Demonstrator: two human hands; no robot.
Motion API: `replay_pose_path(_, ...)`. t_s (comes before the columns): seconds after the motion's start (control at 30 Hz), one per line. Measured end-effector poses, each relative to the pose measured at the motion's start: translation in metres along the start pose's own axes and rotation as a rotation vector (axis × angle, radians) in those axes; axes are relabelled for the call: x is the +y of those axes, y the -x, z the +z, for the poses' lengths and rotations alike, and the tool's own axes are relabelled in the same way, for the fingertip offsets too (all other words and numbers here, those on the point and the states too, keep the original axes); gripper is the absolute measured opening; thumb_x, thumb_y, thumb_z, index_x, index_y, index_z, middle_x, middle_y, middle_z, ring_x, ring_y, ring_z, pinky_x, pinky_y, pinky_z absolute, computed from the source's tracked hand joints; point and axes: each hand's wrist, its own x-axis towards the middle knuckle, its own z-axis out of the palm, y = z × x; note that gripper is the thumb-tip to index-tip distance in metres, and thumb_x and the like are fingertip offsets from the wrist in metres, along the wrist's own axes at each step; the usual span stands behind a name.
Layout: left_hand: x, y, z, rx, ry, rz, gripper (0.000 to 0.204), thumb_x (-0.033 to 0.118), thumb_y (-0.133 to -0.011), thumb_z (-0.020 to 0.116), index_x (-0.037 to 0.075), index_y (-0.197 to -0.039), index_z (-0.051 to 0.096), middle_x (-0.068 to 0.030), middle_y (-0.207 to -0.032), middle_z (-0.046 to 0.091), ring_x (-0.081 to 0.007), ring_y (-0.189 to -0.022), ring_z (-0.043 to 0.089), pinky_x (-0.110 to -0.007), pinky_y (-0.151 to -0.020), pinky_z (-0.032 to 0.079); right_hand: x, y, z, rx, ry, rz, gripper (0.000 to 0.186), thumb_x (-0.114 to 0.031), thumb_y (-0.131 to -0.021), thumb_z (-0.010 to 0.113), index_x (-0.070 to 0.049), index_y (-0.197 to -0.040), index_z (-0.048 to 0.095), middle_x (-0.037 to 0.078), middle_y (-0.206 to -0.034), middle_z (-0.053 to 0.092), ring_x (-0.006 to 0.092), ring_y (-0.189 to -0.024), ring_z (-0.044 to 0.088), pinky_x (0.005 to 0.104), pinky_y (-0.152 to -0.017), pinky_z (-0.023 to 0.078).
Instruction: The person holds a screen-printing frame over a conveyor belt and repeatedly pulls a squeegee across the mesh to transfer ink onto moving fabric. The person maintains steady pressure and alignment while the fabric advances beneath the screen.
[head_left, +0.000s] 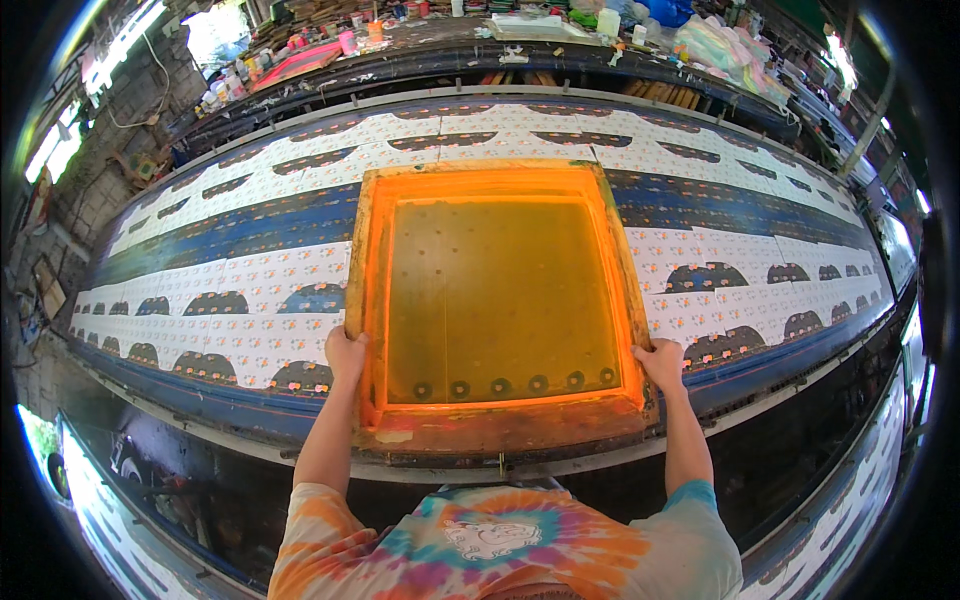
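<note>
A large screen printing frame (500, 420) lies in front of me over the long printing table. Its wood is stained with bright orange ink, and its mesh (505, 290) is olive-yellow with several dark round marks along the near edge. My left hand (346, 355) is closed round the frame's left side, near its front corner. On the opposite side my right hand (660, 362) grips the right edge at about the same height. White fabric pieces (270, 262) printed with small orange motifs lie in rows on both sides. Whatever is under the frame is mostly hidden.
The dark blue printing table (260, 222) stretches far left and right, with a rail (430, 470) along its near edge. Behind it a cluttered bench (400, 45) carries tubs, bottles and plastic bags (730, 55). More printed pieces (130, 550) lie on a surface at the lower left.
</note>
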Motion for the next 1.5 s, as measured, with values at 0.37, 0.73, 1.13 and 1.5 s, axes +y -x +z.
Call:
replay_pose_path(0.37, -0.012, -0.002, 0.012, -0.02, -0.116, 0.002, 0.037, 0.026, -0.077, 0.082, -0.006, -0.092, 0.07, -0.0249, -0.085, 0.071, -0.043, -0.082, 0.069, -0.05, -0.076, 0.053, -0.012, -0.008, -0.01, -0.211, 0.066, 0.131, 0.051, -0.04, -0.076, 0.086, 0.005, -0.098, 0.073, 0.027, -0.088, 0.07, 0.0407, -0.085, 0.07, 0.0476, -0.078, 0.055)
replay_pose_path(0.73, -0.004, 0.004, 0.012, -0.085, -0.023, -0.04, 0.044, 0.028, -0.082, 0.078, -0.007, -0.106, 0.067, -0.0276, -0.105, 0.068, -0.0456, -0.101, 0.065, -0.053, -0.089, 0.052, -0.192, 0.113, 0.001, -0.643, 0.1, -0.96, 0.054, -0.026, -0.083, 0.079, -0.003, -0.13, 0.064, 0.016, -0.135, 0.064, 0.0342, -0.116, 0.067, 0.0457, -0.094, 0.057)
replay_pose_path(1.13, -0.011, -0.004, 0.014, -0.098, 0.199, 0.076, 0.041, 0.028, -0.095, 0.066, -0.001, -0.123, 0.061, -0.0273, -0.112, 0.069, -0.0461, -0.109, 0.064, -0.052, -0.096, 0.049, -0.254, 0.093, -0.003, -0.538, 0.268, -0.524, 0.027, -0.033, -0.085, 0.075, -0.013, -0.102, 0.078, 0.016, -0.084, 0.075, 0.0347, -0.082, 0.074, 0.0485, -0.07, 0.057)
replay_pose_path(1.5, -0.03, -0.012, 0.021, -0.121, 0.355, -0.118, 0.046, 0.029, -0.099, 0.061, -0.006, -0.129, 0.064, -0.0273, -0.126, 0.069, -0.0404, -0.119, 0.065, -0.045, -0.101, 0.049, -0.22, 0.121, 0.039, -0.353, 0.212, -0.656, 0.021, -0.019, -0.072, 0.074, -0.008, -0.089, 0.069, 0.009, -0.086, 0.072, 0.0284, -0.085, 0.073, 0.0441, -0.07, 0.059)
